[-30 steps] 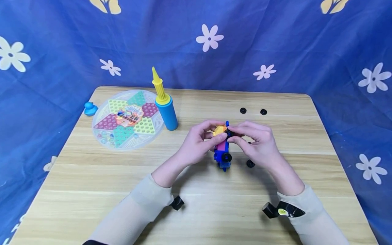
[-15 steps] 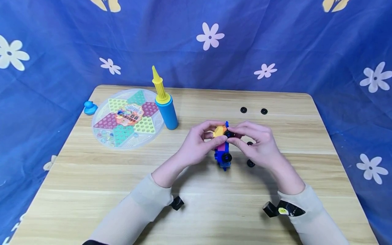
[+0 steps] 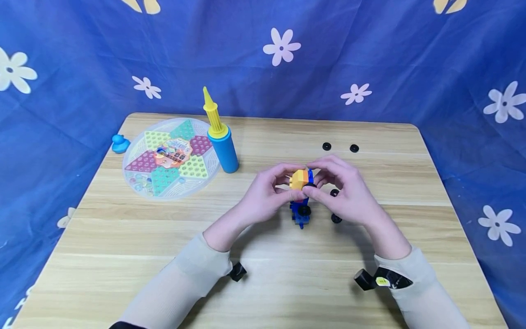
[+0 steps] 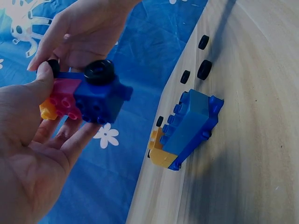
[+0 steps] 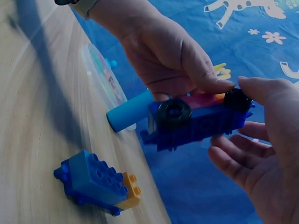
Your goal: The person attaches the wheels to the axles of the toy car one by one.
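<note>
Both hands hold a toy block car (image 3: 298, 180) above the table. It has a blue base, yellow, red and blue bricks on top, and black wheels (image 5: 174, 112) along one side. My left hand (image 3: 267, 194) grips its body from the left, thumb beside the wheel at the yellow end. The right hand (image 3: 347, 189) grips that same end, its thumb on the black wheel (image 5: 237, 99) and its other fingers round the far side. A second block car (image 4: 187, 126), blue with a yellow brick, lies on the table below, as both wrist views show.
Loose black wheels lie on the table, one (image 3: 326, 146) and another (image 3: 354, 148) at the back, others (image 3: 336, 218) beside the right hand. To the left are a blue and yellow hand pump (image 3: 225, 153), a round Chinese checkers board (image 3: 164, 189) and a blue toy duck (image 3: 120, 144).
The held car's yellow end has turned, showing more of the yellow brick. My right fingers have shifted from pinching the wheel to reaching round that end. The left hand has barely moved.
</note>
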Available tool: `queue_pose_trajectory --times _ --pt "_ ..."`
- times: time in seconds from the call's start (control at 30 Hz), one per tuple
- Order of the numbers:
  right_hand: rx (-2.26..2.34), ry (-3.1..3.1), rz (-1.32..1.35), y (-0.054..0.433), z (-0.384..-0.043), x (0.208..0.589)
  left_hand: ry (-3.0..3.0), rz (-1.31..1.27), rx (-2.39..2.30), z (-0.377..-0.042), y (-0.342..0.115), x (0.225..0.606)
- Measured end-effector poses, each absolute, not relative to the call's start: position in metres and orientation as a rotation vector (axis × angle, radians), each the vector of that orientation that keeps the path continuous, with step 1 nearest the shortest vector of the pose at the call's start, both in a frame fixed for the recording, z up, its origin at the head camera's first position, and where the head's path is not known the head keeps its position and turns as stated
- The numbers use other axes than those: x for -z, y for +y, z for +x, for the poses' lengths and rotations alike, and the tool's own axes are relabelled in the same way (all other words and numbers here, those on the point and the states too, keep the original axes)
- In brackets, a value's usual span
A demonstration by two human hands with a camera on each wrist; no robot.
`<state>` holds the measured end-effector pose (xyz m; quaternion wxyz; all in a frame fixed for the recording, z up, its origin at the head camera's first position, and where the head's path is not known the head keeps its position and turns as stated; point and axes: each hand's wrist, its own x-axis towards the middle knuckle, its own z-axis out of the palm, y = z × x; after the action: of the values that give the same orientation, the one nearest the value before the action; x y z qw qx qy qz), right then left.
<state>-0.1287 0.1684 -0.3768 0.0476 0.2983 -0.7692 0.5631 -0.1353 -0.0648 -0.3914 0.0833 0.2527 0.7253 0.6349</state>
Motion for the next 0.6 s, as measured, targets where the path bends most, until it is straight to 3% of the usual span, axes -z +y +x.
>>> queue_pose_trajectory --times 0.33,0.6 --pt "-1.652 -2.45 0.933 0.1667 -0.1288 0.3741 2.173 0.754 -1.886 -0.1356 -0.0644 0.3922" --pt "-1.771 -2.47 0.801 0.1644 -0.1286 0.3718 2.124 0.724 -1.91 -0.1349 -0.0629 0.3926"
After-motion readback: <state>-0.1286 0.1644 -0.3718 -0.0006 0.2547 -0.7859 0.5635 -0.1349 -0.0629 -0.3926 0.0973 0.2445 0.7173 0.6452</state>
